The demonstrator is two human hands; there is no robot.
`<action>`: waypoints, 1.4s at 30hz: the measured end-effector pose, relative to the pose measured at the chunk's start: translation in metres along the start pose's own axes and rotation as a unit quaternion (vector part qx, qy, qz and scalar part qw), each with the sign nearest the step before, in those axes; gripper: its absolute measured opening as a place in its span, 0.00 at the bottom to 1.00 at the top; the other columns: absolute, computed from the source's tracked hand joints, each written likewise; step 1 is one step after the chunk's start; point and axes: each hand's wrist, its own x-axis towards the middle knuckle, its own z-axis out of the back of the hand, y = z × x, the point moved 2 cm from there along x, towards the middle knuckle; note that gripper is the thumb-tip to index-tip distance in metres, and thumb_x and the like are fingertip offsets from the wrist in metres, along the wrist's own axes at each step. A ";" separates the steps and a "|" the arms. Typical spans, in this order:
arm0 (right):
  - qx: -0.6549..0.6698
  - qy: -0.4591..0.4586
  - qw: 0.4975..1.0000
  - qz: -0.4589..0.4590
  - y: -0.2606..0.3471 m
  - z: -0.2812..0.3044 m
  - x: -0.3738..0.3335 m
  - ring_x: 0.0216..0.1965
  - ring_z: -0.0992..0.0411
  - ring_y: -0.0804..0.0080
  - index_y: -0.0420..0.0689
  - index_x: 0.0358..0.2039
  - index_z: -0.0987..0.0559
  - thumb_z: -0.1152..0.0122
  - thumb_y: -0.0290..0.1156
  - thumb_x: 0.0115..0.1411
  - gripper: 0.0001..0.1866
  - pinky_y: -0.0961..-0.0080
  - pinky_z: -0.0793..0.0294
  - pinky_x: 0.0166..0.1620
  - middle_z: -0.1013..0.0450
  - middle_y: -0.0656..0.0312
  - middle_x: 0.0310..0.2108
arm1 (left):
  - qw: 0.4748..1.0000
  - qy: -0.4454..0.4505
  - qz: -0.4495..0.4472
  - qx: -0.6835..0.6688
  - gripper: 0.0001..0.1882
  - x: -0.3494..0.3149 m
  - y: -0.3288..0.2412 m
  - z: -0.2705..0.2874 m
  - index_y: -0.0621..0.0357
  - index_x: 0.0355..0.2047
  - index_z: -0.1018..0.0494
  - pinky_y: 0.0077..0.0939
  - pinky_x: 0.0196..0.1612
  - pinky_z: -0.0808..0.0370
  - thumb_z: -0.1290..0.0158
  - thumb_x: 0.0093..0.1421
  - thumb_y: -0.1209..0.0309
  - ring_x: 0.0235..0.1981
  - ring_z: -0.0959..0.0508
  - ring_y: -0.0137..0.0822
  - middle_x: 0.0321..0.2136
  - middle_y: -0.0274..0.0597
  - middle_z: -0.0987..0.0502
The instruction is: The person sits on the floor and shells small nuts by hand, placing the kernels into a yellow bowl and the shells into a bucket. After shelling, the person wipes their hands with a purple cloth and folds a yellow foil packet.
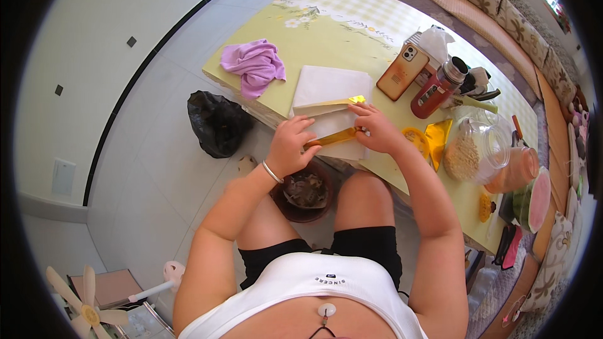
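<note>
A sheet of gold foil paper (pixel 334 139) lies over a stack of white paper (pixel 333 81) at the table's near edge. Its pale back faces up, while its near and far edges are curled or folded so that gold shows along them. On its left end, my left hand (pixel 290 144) closes its fingers and thumb around the paper. My right hand (pixel 378 129) pinches the right end, with fingertips near the far folded edge and the thumb by the near one. To the right of that hand are a yellow round dish (pixel 416 143) and another gold foil piece (pixel 438 142).
A lilac cloth (pixel 254 68) lies left on the table (pixel 282 28). At right stand a phone (pixel 402 72), red flask (pixel 440 88), clear jar (pixel 465 154) and cut watermelon (pixel 534 201). Below are a black bag (pixel 217 124), a brown bin (pixel 295 216) and a fan (pixel 90 314).
</note>
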 end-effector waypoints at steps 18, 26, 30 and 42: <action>0.030 -0.008 1.000 0.004 0.003 -0.005 0.014 0.50 0.33 0.52 0.36 0.24 0.24 0.46 0.27 0.46 0.07 0.61 0.32 0.52 0.29 0.52 0.47 | 0.950 -0.157 0.264 -0.056 0.06 0.008 0.083 -0.043 0.61 0.31 0.23 0.26 0.30 0.27 0.44 0.50 0.76 0.23 0.25 0.36 0.25 0.44 0.25; -0.020 -0.001 1.000 -0.005 0.001 -0.008 0.016 0.49 0.32 0.52 0.38 0.23 0.24 0.46 0.28 0.46 0.07 0.61 0.32 0.51 0.28 0.51 0.50 | 0.967 -0.215 0.118 0.073 0.08 0.017 0.052 -0.008 0.62 0.31 0.23 0.30 0.36 0.25 0.47 0.49 0.80 0.30 0.22 0.41 0.30 0.46 0.22; -0.009 0.014 1.000 -0.022 0.001 -0.009 0.021 0.50 0.32 0.53 0.39 0.23 0.23 0.45 0.29 0.46 0.07 0.61 0.32 0.51 0.28 0.52 0.50 | 0.990 -0.061 -0.119 -0.053 0.12 0.015 0.027 -0.003 0.61 0.37 0.24 0.35 0.47 0.27 0.48 0.49 0.79 0.42 0.23 0.47 0.40 0.49 0.23; 0.231 -0.071 0.955 -0.173 -0.047 -0.020 0.030 0.40 0.24 0.67 0.37 0.33 0.22 0.35 0.33 0.51 0.13 0.69 0.26 0.45 0.24 0.55 0.44 | 0.982 -0.037 0.156 -0.102 0.13 0.009 0.053 -0.026 0.61 0.32 0.21 0.36 0.52 0.31 0.41 0.52 0.64 0.46 0.26 0.48 0.39 0.49 0.21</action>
